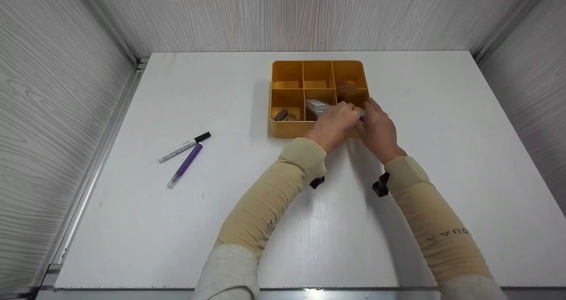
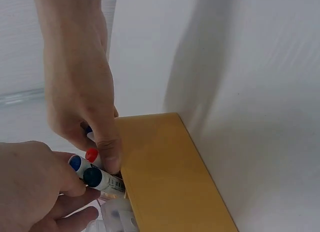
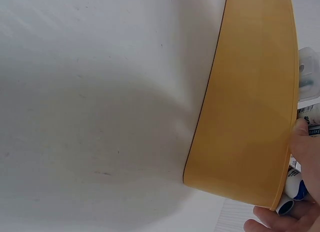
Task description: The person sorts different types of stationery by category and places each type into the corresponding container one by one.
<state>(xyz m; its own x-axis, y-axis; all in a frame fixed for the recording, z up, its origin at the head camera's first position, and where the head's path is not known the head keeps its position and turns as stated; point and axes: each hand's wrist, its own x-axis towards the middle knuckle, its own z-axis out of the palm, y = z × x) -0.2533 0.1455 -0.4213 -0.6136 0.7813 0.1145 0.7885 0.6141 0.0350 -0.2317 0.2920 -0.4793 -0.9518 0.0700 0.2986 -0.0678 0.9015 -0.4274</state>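
In the front right compartment of a yellow divided box, both hands are at a bunch of whiteboard markers with blue, dark and red ends. My left hand reaches over the front wall, fingers curled round the marker ends. My right hand is at the right front corner, its thumb at the rim and its fingers bent round markers, one with a blue-edged cap. A clear plastic case lies in the front middle compartment, beside the left hand.
Brown pieces lie in the front left compartment, and a brownish item shows in the back right one. On the table to the left lie a black-capped marker and a purple pen. Pale panels enclose the table at the back and sides.
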